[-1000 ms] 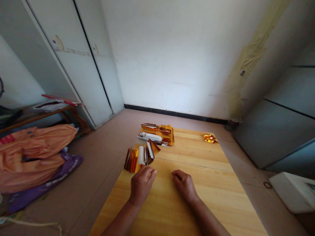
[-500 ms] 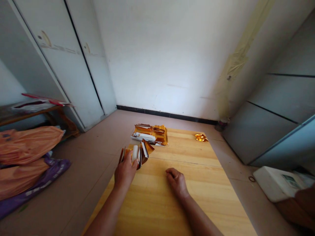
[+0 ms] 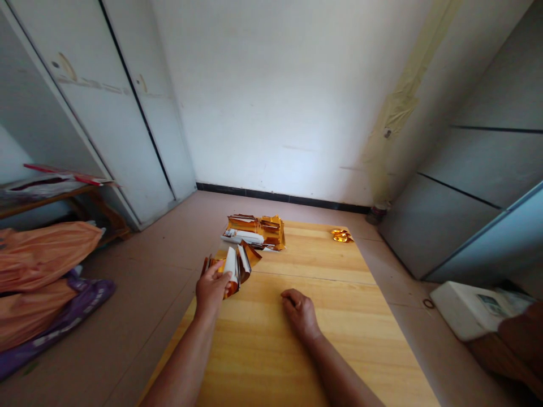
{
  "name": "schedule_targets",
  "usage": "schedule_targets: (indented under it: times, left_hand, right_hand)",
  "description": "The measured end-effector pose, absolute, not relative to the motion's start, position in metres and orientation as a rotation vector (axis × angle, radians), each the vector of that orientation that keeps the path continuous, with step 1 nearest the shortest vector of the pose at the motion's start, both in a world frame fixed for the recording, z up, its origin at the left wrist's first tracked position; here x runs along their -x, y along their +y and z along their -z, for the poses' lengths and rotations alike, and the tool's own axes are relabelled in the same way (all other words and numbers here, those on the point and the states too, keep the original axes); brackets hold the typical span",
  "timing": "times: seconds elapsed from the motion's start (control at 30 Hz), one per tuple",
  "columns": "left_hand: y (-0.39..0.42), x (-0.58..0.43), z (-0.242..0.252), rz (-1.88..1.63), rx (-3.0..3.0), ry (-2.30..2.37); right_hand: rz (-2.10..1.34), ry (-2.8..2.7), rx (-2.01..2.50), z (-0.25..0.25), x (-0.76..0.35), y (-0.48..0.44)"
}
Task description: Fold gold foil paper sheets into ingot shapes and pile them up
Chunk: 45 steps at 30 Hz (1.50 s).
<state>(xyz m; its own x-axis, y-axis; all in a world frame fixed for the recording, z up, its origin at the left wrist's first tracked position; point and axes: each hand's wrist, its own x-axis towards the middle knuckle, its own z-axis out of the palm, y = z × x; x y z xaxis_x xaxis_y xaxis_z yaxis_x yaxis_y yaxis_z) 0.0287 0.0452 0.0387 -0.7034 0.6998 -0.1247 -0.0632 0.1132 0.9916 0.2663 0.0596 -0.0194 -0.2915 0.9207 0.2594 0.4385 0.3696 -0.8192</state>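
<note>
My left hand (image 3: 210,288) is at the table's left edge, its fingers closed on a loose bundle of gold foil paper (image 3: 242,268). The sheets are curled, with white backs showing, and the hand hides part of them. Just beyond lies a larger stack of gold foil paper (image 3: 271,229), white strips along its near side. My right hand (image 3: 301,311) rests on the wooden table (image 3: 331,333) as a loose fist, with nothing visible in it and apart from the paper. Several small shiny folded gold foil pieces (image 3: 341,235) lie at the far right corner.
A white wall (image 3: 271,113) stands behind the table. Orange bags (image 3: 46,249) and a purple bag (image 3: 85,299) are on the left, below a wooden bench (image 3: 59,198). On the right floor sits a white box (image 3: 462,311). Grey cabinets (image 3: 139,124) flank the left side.
My left hand has shifted its fingers on the paper, and the white sheet in it now leans more to the right. My right hand stays in place; the view has turned slightly right.
</note>
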Motion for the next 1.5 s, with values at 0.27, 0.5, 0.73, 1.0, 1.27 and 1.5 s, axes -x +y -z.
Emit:
schedule_targets:
  times: [0.27,0.5,0.73,1.0,1.27,1.5]
  left_hand:
    - [0.041,-0.030,-0.049,-1.698,-0.559,1.781]
    - [0.024,-0.044,-0.079,-1.772,-0.838,1.786]
    - [-0.001,-0.082,-0.089,-1.556,-1.512,1.627]
    - [-0.006,-0.119,-0.032,-1.084,-2.030,1.623]
    - [-0.007,-0.129,-0.029,-1.235,-1.452,1.336]
    - [0.003,-0.133,-0.046,-1.517,-0.497,0.734]
  right_hand:
    - [-0.817,-1.892,1.197,0.019,-0.266,0.060]
    - [-0.838,-1.888,1.171,0.021,-0.268,0.060]
    - [-0.956,-1.613,1.197,0.021,-0.270,0.062]
    - [-0.847,-1.254,1.350,0.026,-0.315,0.062]
    - [-1.001,-1.559,1.053,0.008,-0.322,0.045]
    - [-1.361,-0.822,0.950,-0.001,-0.304,0.042]
